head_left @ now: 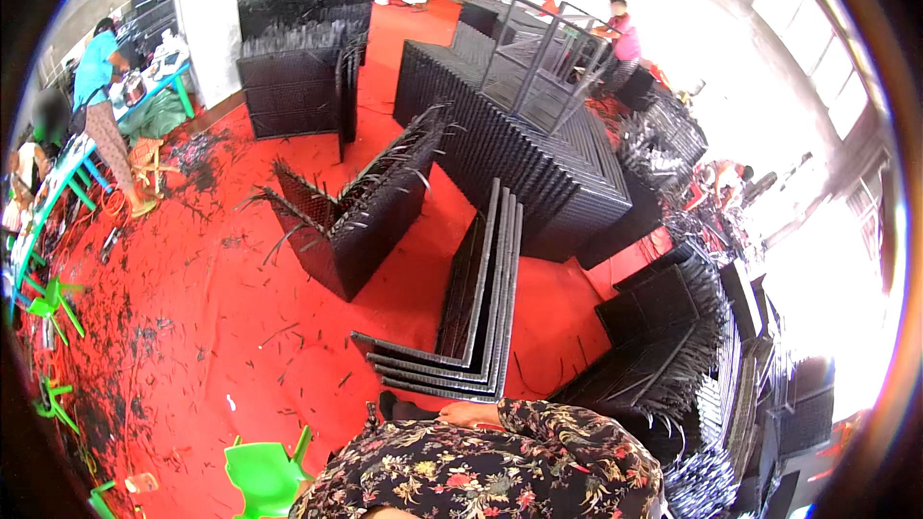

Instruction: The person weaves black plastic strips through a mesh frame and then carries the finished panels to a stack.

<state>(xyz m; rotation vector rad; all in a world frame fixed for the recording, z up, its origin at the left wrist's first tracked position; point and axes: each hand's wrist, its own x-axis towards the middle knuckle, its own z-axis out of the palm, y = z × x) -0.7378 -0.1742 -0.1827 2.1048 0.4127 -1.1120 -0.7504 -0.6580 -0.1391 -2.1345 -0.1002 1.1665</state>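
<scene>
My right hand [471,414] rests low in the middle, at the end of a dark floral sleeve [567,432] that crosses from the right. Its fingers are too small and partly hidden by the cloth to make out. My left hand does not show clearly. Just beyond my right hand stands a nested stack of black woven L-shaped panels [490,317], with pale grey edges facing up. Farther left, another black woven panel piece [361,221] stands in a V shape, loose strands sticking out along its top edges.
Red floor covering [212,327] is strewn with black scraps. A green plastic chair [264,476] stands at lower left. Long rows of black panels [519,154] carry a metal frame [548,67]. More panels [663,336] stand at right. A person in blue [96,77] stands beside a table; another in pink [625,38] works farther back.
</scene>
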